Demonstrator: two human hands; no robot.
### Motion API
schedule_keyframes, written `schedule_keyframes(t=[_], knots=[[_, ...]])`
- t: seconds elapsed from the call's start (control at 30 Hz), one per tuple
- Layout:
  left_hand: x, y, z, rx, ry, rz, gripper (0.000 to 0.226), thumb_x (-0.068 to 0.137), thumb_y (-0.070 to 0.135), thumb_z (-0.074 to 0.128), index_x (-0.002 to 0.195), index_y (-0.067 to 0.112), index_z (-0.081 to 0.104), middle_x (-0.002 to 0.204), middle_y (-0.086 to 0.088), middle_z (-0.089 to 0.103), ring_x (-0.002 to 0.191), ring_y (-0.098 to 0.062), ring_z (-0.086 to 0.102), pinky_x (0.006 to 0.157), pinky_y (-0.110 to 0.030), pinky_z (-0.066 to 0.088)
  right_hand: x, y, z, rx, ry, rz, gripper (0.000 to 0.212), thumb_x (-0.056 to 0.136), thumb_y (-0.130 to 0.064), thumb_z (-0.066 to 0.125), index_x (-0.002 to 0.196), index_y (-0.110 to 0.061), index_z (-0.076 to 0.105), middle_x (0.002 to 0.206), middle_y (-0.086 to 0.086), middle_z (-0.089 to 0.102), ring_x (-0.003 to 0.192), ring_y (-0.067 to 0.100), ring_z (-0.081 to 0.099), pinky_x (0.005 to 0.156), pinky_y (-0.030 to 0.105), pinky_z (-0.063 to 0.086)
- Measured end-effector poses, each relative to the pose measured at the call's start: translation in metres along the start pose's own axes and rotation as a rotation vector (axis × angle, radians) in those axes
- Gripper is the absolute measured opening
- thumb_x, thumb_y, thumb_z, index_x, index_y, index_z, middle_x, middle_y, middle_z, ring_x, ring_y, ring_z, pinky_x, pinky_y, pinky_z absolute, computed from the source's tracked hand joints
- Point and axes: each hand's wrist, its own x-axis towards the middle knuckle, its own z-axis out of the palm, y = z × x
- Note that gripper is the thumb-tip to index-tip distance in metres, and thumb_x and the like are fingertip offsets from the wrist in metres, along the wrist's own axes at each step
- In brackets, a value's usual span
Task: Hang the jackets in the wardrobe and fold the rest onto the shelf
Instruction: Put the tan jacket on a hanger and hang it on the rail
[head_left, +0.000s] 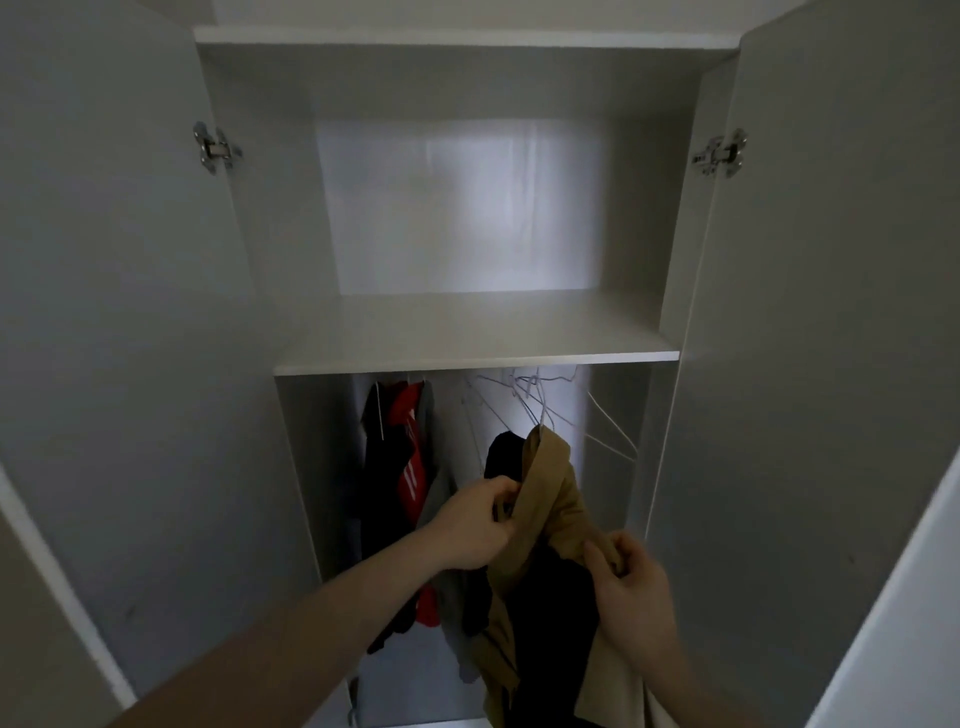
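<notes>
**Colours in the wardrobe**

The wardrobe (130, 312) and its shelf (478, 332) are plain pale grey-white. At lower centre a tan jacket (550, 499) shows a black lining. Left of it hang a red top (410, 467) with white marks, a black garment (376, 467) and a grey one (441, 483). The hangers (524, 395) are whitish.

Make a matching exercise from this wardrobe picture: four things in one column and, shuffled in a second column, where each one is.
Things
1. tan jacket
2. red and black top
3. bare hangers
4. shelf

Places
A. hanging at the left of the rail
B. above the rail, nothing on it
C. held by the left hand and right hand
D. on the rail, above the tan jacket

Pairs: 1-C, 2-A, 3-D, 4-B
</notes>
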Motion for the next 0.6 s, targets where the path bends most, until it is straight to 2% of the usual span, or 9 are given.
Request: schedule_keyframes(t=[0.07,0.1,0.17,0.23,0.3,0.37,0.5,0.6], knots=[[0.018,-0.009,-0.003,-0.013,-0.048,-0.052,0.036,0.094,0.043,0.064,0.13,0.036,0.062,0.123,0.019,0.064,0.11,0.001,0.06,0.094,-0.02,0.05,0.02,0.01,0.006,-0.002,-0.029,0.009,0.031,0.097,-0.021,0.068,0.069,-0.034,0.061,0.062,-0.01,0.062,0.056,0.001,0.059,0.053,0.015,0.047],[0.026,-0.013,-0.004,-0.011,-0.065,-0.076,0.037,0.095,0.041,0.065,0.131,0.035,0.062,0.124,0.018,0.064,0.111,0.0,0.061,0.096,-0.021,0.051,0.03,0.015,0.009,-0.013,-0.043,0.012,0.032,0.096,-0.024,0.068,0.069,-0.039,0.061,0.063,-0.011,0.061,0.058,0.001,0.059,0.055,0.017,0.047],[0.045,-0.022,-0.007,0.008,-0.084,-0.124,0.034,0.094,0.035,0.067,0.128,0.03,0.063,0.122,0.014,0.067,0.111,-0.005,0.064,0.101,-0.029,0.054,0.05,0.025,0.017,-0.034,-0.065,0.026,0.03,0.096,-0.03,0.068,0.071,-0.046,0.06,0.067,-0.014,0.063,0.062,0.001,0.061,0.063,0.028,0.048],[0.06,-0.032,-0.01,0.039,-0.089,-0.166,0.029,0.092,0.037,0.068,0.12,0.028,0.066,0.117,0.011,0.07,0.108,-0.008,0.066,0.102,-0.037,0.055,0.067,0.035,0.025,-0.058,-0.081,0.037,0.02,0.094,-0.04,0.068,0.077,-0.047,0.06,0.072,-0.013,0.065,0.068,0.004,0.063,0.068,0.035,0.052],[0.071,-0.042,-0.013,0.066,-0.085,-0.189,0.026,0.091,0.04,0.069,0.113,0.028,0.068,0.112,0.011,0.071,0.104,-0.01,0.068,0.1,-0.04,0.056,0.081,0.043,0.033,-0.091,-0.122,0.027,0.01,0.089,-0.052,0.063,0.081,-0.047,0.059,0.074,-0.015,0.064,0.068,0.008,0.063,0.067,0.033,0.052],[0.079,-0.048,-0.017,0.085,-0.082,-0.213,0.024,0.091,0.038,0.07,0.112,0.027,0.069,0.112,0.01,0.071,0.105,-0.01,0.068,0.1,-0.039,0.056,0.094,0.049,0.041,-0.112,-0.158,0.02,0.015,0.086,-0.06,0.056,0.083,-0.046,0.058,0.075,-0.016,0.064,0.066,0.009,0.063,0.066,0.034,0.054],[0.087,-0.061,-0.028,0.125,-0.143,-0.273,0.035,0.094,0.036,0.07,0.126,0.025,0.064,0.123,0.012,0.067,0.114,-0.008,0.063,0.103,-0.03,0.053,0.115,0.056,0.056,-0.156,-0.2,0.018,0.017,0.095,-0.052,0.059,0.091,-0.036,0.061,0.074,-0.01,0.065,0.068,0.01,0.065,0.073,0.043,0.06],[0.092,-0.071,-0.039,0.104,-0.151,-0.271,0.034,0.095,0.032,0.071,0.127,0.022,0.066,0.117,0.015,0.068,0.103,0.006,0.063,0.089,-0.011,0.051,0.125,0.06,0.065,-0.167,-0.203,0.014,0.021,0.095,-0.055,0.058,0.089,-0.035,0.06,0.073,-0.012,0.064,0.067,0.007,0.063,0.077,0.044,0.059]])
